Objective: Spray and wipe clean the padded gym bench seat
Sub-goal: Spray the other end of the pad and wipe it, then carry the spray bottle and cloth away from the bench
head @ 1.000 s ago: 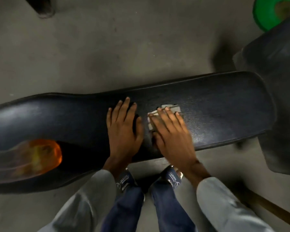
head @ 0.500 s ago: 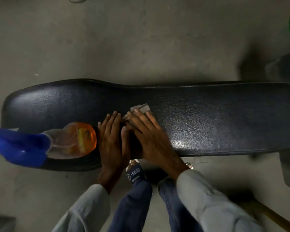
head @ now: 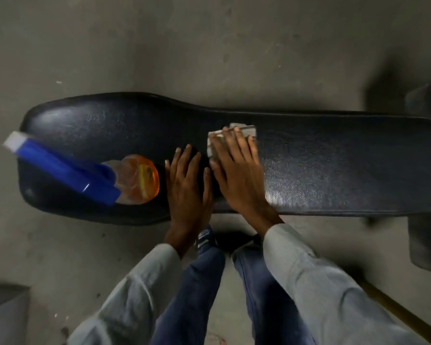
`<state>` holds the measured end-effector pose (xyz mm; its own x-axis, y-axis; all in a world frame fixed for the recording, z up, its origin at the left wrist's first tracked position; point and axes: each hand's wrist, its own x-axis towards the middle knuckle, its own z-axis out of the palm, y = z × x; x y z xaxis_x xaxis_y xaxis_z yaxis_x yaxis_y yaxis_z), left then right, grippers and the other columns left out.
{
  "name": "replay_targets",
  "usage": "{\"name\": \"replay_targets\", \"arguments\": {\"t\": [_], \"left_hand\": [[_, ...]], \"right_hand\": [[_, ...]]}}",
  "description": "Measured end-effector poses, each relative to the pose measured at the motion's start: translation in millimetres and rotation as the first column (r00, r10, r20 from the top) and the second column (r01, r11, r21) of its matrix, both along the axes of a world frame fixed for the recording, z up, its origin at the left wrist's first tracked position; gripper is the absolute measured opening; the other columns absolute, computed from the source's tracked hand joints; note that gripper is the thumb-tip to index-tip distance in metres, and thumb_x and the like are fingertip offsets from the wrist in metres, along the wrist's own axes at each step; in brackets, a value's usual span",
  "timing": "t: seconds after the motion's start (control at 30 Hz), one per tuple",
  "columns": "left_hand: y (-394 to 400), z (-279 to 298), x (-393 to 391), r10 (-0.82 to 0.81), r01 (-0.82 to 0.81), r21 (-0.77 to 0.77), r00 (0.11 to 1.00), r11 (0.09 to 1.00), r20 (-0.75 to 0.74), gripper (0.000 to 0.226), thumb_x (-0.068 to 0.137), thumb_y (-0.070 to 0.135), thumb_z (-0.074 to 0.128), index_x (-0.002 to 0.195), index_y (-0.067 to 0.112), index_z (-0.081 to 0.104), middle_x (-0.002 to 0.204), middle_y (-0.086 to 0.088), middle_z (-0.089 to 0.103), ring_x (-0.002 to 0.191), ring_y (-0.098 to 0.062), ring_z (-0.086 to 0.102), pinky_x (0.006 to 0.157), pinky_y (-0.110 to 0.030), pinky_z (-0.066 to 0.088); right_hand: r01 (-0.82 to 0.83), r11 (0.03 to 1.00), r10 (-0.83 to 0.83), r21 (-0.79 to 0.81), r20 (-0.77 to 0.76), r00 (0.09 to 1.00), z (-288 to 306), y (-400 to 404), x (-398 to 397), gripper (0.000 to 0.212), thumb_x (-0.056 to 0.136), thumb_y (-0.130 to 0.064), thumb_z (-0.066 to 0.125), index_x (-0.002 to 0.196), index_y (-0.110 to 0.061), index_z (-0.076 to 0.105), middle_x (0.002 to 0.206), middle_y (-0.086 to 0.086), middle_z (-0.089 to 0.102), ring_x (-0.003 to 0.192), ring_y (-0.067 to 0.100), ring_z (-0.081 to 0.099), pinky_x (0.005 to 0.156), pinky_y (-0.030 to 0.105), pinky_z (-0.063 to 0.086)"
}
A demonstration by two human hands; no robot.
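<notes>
The black padded bench seat [head: 334, 158] runs left to right across the view, with a wet sheen to the right of my hands. My right hand [head: 237, 175] lies flat with straight fingers on a folded grey-white cloth [head: 244, 129], pressing it to the pad. My left hand [head: 187, 188] rests flat on the seat just left of it, fingers straight, holding nothing. A spray bottle [head: 132, 180] with orange liquid and a blue trigger head [head: 60, 168] stands on the wide left end of the seat, close to my left hand.
Grey concrete floor [head: 209, 46] surrounds the bench. Another dark padded piece [head: 428, 220] stands at the right edge. A grey block [head: 3, 314] sits at the lower left. My legs and shoes are below the near edge of the bench.
The view has shifted left along the bench, bringing the whole spray bottle into sight. Both hands and the cloth have slid leftward along the seat, toward its wide end.
</notes>
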<state>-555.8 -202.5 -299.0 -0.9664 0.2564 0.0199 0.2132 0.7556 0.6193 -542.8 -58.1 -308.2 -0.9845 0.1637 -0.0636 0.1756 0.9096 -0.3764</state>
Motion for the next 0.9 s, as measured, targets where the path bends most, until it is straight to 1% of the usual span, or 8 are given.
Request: {"name": "replay_targets", "arguments": {"t": [0.07, 0.13, 0.27, 0.37, 0.5, 0.63, 0.83, 0.9], "left_hand": [[-2, 12, 0, -0.01, 0.011, -0.008, 0.995, 1.0, 0.097, 0.043, 0.109, 0.031, 0.049, 0.143, 0.007, 0.062, 0.162, -0.015, 0.049, 0.158, -0.03, 0.034, 0.13, -0.06, 0.023], [-2, 26, 1, -0.009, 0.014, -0.022, 0.981, 1.0, 0.194, 0.043, 0.109, 0.03, 0.052, 0.145, 0.009, 0.062, 0.161, -0.015, 0.05, 0.157, -0.031, 0.036, 0.128, -0.059, 0.028], [-1, 50, 10, -0.013, 0.013, 0.002, 0.951, 1.0, 0.309, 0.041, 0.106, 0.033, 0.06, 0.141, 0.012, 0.063, 0.153, -0.011, 0.055, 0.144, -0.029, 0.049, 0.119, -0.047, 0.044], [-5, 60, 22, 0.002, -0.012, 0.03, 0.948, 0.999, 0.317, 0.035, 0.104, 0.04, 0.057, 0.129, 0.017, 0.066, 0.132, -0.004, 0.065, 0.12, -0.023, 0.061, 0.099, -0.046, 0.055], [-17, 77, 39, 0.076, -0.139, 0.145, 0.925, 0.98, 0.372, 0.028, 0.101, 0.036, 0.06, 0.123, 0.021, 0.066, 0.121, 0.002, 0.065, 0.104, -0.018, 0.067, 0.087, -0.046, 0.061], [-37, 96, 52, 0.154, -0.214, 0.107, 0.901, 0.971, 0.406, 0.017, 0.103, 0.026, 0.063, 0.118, 0.022, 0.068, 0.117, 0.005, 0.067, 0.102, -0.014, 0.067, 0.088, -0.039, 0.06], [-74, 123, 51, 0.381, -0.37, -0.117, 0.804, 0.921, 0.457, 0.029, 0.098, 0.048, 0.061, 0.087, 0.022, 0.07, 0.083, 0.004, 0.072, 0.078, -0.018, 0.07, 0.072, -0.034, 0.056], [-81, 137, 45, 0.459, -0.438, -0.148, 0.793, 0.887, 0.402, 0.037, 0.093, 0.055, 0.066, 0.092, 0.018, 0.065, 0.088, 0.001, 0.07, 0.079, -0.02, 0.066, 0.073, -0.038, 0.054]], "right_hand": [[-0.132, 0.99, 0.134, -0.049, 0.037, 0.99, 8, 1, 16, 0.065, 0.106, -0.029, 0.05, 0.167, -0.024, 0.03, 0.176, 0.01, 0.027, 0.166, 0.033, 0.02, 0.135, 0.052, 0.01], [-0.078, 0.978, 0.087, -0.192, 0.041, 0.995, 19, 3, 32, 0.062, 0.108, -0.027, 0.05, 0.167, -0.024, 0.031, 0.176, 0.01, 0.029, 0.165, 0.032, 0.023, 0.136, 0.051, 0.015], [0.453, 0.848, -0.45, -0.274, 0.078, 0.89, 45, 2, 56, 0.051, 0.106, -0.037, 0.057, 0.154, -0.02, 0.05, 0.152, 0.011, 0.054, 0.138, 0.027, 0.053, 0.113, 0.047, 0.051], [0.691, 0.686, -0.645, -0.229, 0.248, 0.723, 60, -12, 53, 0.06, 0.095, -0.045, 0.072, 0.145, -0.014, 0.056, 0.14, 0.013, 0.06, 0.13, 0.032, 0.058, 0.102, 0.05, 0.055], [0.794, 0.57, -0.679, -0.211, 0.423, 0.6, 68, -29, 33, 0.066, 0.089, -0.041, 0.082, 0.143, -0.012, 0.056, 0.14, 0.016, 0.062, 0.132, 0.037, 0.058, 0.104, 0.046, 0.052], [0.885, 0.4, -0.659, -0.239, 0.596, 0.459, 71, -32, 19, 0.06, 0.081, -0.037, 0.086, 0.132, -0.012, 0.065, 0.135, 0.014, 0.065, 0.13, 0.034, 0.06, 0.103, 0.042, 0.055], [0.893, 0.107, -0.65, -0.437, 0.649, 0.395, 96, -46, 16, 0.028, 0.081, -0.012, 0.085, 0.094, -0.017, 0.061, 0.102, 0.005, 0.068, 0.091, 0.023, 0.064, 0.079, 0.031, 0.052], [0.876, 0.069, -0.623, -0.477, 0.665, 0.411, 103, -51, 18, 0.036, 0.083, -0.007, 0.085, 0.084, -0.02, 0.052, 0.1, 0.008, 0.065, 0.088, 0.023, 0.061, 0.077, 0.031, 0.051]]}}
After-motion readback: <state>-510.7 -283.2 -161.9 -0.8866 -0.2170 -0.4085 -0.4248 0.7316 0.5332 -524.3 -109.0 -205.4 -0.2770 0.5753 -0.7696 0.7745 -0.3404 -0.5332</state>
